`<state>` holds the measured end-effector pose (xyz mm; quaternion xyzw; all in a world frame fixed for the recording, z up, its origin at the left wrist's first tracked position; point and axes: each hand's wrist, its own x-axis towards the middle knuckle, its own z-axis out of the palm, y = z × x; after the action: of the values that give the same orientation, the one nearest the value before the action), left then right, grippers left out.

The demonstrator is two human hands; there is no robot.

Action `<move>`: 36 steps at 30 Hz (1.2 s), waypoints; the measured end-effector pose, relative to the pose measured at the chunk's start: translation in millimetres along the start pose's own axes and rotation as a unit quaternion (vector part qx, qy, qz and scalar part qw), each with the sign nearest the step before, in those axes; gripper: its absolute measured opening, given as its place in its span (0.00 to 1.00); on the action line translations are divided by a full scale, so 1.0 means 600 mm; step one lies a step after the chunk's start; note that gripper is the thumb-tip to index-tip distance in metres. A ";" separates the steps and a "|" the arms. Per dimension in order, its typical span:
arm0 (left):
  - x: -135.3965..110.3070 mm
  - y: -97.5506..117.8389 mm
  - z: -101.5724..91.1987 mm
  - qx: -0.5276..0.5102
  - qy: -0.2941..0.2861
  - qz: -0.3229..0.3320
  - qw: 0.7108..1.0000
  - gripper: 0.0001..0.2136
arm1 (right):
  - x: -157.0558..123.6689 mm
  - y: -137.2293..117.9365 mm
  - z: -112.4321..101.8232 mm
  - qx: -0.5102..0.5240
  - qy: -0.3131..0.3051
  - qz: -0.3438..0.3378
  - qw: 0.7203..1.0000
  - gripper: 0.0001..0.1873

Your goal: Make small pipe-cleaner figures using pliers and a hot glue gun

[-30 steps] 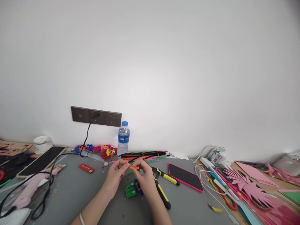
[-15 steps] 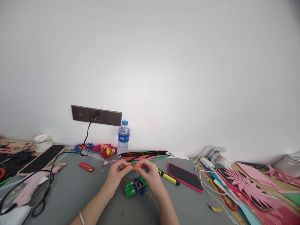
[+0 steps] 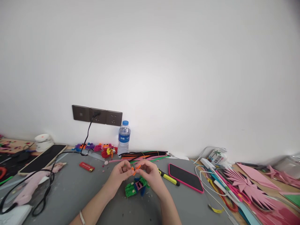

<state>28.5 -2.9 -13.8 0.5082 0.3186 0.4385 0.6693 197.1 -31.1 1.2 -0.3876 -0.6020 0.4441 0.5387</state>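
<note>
Between the fingertips of both hands is a short orange pipe cleaner, bent into a small shape. My left hand pinches one end between thumb and forefinger. On the other side my right hand grips it in the same way. Just below the hands, a green pipe-cleaner figure with pink and blue parts lies on the grey mat. Behind the hands is a bundle of loose pipe cleaners in black, orange, pink and green.
A water bottle stands against the wall. Right of the hands lie a yellow utility knife and a pink-cased phone. A glue gun with a black cord and a red packet are on the left. Cut pink paper covers the right side.
The orange pipe cleaner has turned between my fingers and now shows a more bent, upright shape. Both hands stay in nearly the same place.
</note>
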 end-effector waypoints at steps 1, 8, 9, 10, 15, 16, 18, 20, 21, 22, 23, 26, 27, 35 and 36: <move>0.000 -0.002 0.000 -0.017 -0.007 -0.003 1.000 0.20 | 0.000 0.000 -0.001 0.004 -0.003 0.004 1.000 0.05; -0.008 0.003 0.003 0.001 -0.042 -0.022 0.999 0.21 | -0.003 -0.009 -0.004 0.034 -0.025 0.012 0.999 0.04; -0.009 0.005 0.004 0.005 -0.044 -0.026 0.999 0.21 | -0.003 -0.009 -0.004 0.035 -0.027 0.013 0.999 0.04; -0.010 0.007 0.004 0.008 -0.044 -0.028 0.999 0.22 | -0.004 -0.010 -0.003 0.035 -0.028 0.014 0.999 0.04; -0.008 0.008 0.005 0.017 -0.040 -0.040 0.998 0.23 | -0.005 -0.009 -0.001 0.040 -0.035 0.025 0.998 0.05; -0.007 0.008 0.005 0.018 -0.045 -0.046 0.998 0.24 | -0.005 -0.009 -0.001 0.044 -0.037 0.029 0.998 0.05; -0.008 0.010 0.004 0.015 -0.063 -0.053 0.996 0.24 | -0.005 -0.009 0.000 0.049 -0.044 0.040 0.997 0.06; -0.010 0.014 0.004 0.004 -0.084 -0.048 0.995 0.25 | -0.006 -0.012 -0.001 0.054 -0.055 0.047 0.996 0.09; -0.012 0.017 0.004 -0.001 -0.094 -0.043 0.995 0.26 | -0.007 -0.014 -0.001 0.058 -0.063 0.051 0.995 0.11; -0.013 0.020 0.004 -0.004 -0.103 -0.041 0.994 0.27 | -0.008 -0.017 -0.001 0.064 -0.074 0.057 0.994 0.12; -0.015 0.023 0.003 -0.005 -0.111 -0.043 0.993 0.27 | -0.009 -0.019 -0.002 0.071 -0.087 0.067 0.991 0.13; -0.017 0.025 0.002 0.001 -0.137 -0.064 0.988 0.29 | -0.014 -0.024 -0.003 0.089 -0.128 0.111 0.982 0.10; -0.017 0.024 0.001 0.004 -0.144 -0.068 0.987 0.30 | -0.015 -0.025 -0.003 0.091 -0.137 0.125 0.978 0.09; -0.010 0.015 -0.005 0.099 -0.094 0.035 0.990 0.18 | -0.005 -0.025 -0.003 0.066 -0.048 0.050 0.995 0.09; -0.009 0.014 -0.004 0.126 -0.080 0.052 0.987 0.17 | -0.004 -0.023 -0.004 0.059 -0.030 0.037 0.997 0.09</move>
<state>21.8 -6.0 -6.6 0.6378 0.2901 0.3872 0.5993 200.1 -37.0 13.8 -0.3640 -0.5753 0.5102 0.5257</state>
